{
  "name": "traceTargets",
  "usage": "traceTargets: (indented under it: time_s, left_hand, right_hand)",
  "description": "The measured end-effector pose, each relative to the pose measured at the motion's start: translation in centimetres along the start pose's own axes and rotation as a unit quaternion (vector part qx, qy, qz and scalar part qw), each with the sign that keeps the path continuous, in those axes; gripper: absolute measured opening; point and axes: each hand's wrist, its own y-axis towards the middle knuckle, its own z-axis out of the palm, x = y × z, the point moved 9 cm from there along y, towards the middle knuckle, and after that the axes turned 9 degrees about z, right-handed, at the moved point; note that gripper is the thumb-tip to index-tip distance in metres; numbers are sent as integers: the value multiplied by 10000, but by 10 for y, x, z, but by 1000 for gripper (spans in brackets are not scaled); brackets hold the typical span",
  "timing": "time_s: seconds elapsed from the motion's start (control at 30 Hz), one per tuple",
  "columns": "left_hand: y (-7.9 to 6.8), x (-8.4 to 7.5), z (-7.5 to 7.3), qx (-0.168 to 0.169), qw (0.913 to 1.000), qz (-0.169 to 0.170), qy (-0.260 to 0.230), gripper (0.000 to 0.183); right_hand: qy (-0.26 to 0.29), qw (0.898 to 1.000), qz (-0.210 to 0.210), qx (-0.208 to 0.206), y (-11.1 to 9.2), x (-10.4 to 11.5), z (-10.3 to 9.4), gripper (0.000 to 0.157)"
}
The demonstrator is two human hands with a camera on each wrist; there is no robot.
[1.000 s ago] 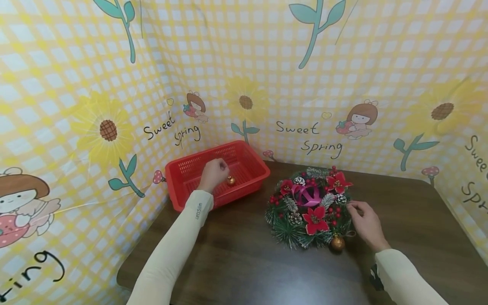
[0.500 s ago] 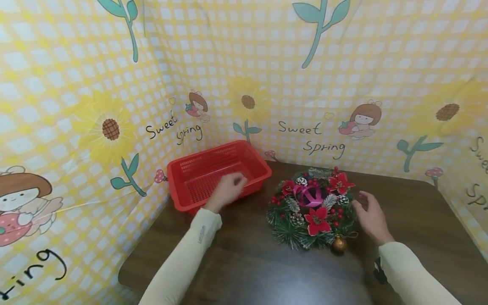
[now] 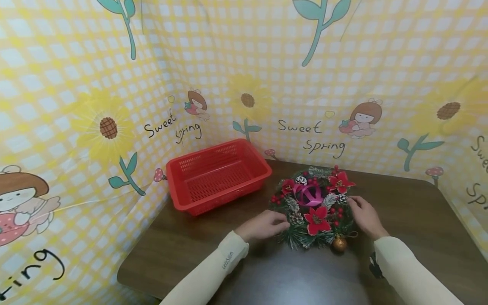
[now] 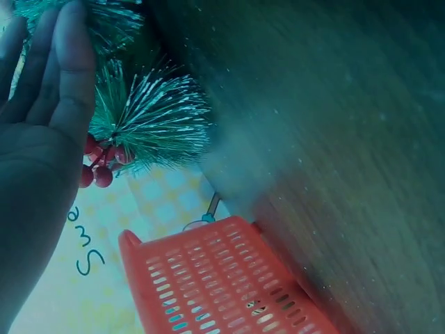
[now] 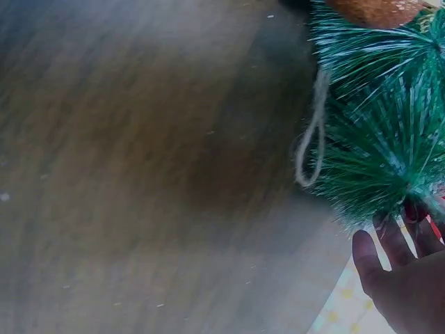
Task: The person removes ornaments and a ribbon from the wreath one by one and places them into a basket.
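Observation:
A Christmas wreath (image 3: 293, 233) of frosted green needles, red flowers, pinecones and red berries lies on the brown table, with pink ribbon across its middle. My left hand (image 3: 263, 225) is at its left side, fingers extended along the needles; in the left wrist view the left hand (image 4: 45, 104) shows straight fingers and a bare palm beside red berries (image 4: 103, 170). At the opposite side, my right hand (image 3: 367, 218) has its fingertips at the needles, thumb apart from the fingers in the right wrist view. A gold ball ornament (image 3: 339, 244) with a string loop (image 5: 316, 136) sits at the wreath's front right edge.
A red plastic basket (image 3: 217, 202) with slotted walls stands on the table (image 3: 206, 250) at the back left, close to the wreath. Yellow checked cloth (image 3: 289, 84) with printed sunflowers hangs behind and at both sides.
My left hand has come out of the basket to the wreath's left side. The gold ball seen under it in the basket no longer shows. My right hand lifted slightly, then returned to the wreath.

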Motion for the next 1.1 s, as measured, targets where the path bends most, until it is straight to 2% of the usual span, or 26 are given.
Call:
traceTargets:
  time_s: [0.2,0.37,0.43,0.6,0.67,0.73,0.83,0.87,0.9,0.97,1.03,1.1]
  left_hand:
    - [-3,16,-13,-391,9982,-381,253,18]
    - [-7,39,-31,-862,9907,-915,515,23]
    - [-7,49,-36,-940,9870,-1115,671,27]
    - [-8,69,-40,-986,9766,-1579,1074,39]
    - [-9,72,-42,-1125,9718,-1702,1183,40]
    - [-11,70,-47,-1443,9652,-1754,1293,37]
    - [-13,61,-56,-2098,9543,-1638,1356,23]
    - [-13,57,-56,-2217,9545,-1555,1248,18]
    - [-12,52,-54,-2203,9590,-1405,1095,17]
    - [-7,44,-44,-1799,9752,-1074,712,22]
    - [-3,38,-27,-1106,9902,-829,216,27]
    - [0,33,-13,-496,9966,-657,-87,31]
  right_hand:
    - [76,9997,-148,-194,-6,-5,-4,70]
    - [247,9989,-16,-410,-10,-12,-8,66]
    - [310,9990,105,-314,-12,-15,-7,67]
    - [680,9969,240,309,-16,-16,5,69]
    - [912,9953,159,289,-17,-13,4,66]
    - [1042,9945,61,-47,-18,-12,-4,63]
    - [878,9887,-172,-1199,-19,-8,-28,57]
    - [738,9843,-213,-1590,-20,-7,-37,54]
    - [621,9793,-264,-1909,-20,-5,-44,51]
    - [397,9729,-388,-2243,-20,0,-54,44]
    - [296,9775,-537,-2017,-16,6,-53,41]
    - [187,9861,-643,-1518,-11,11,-47,44]
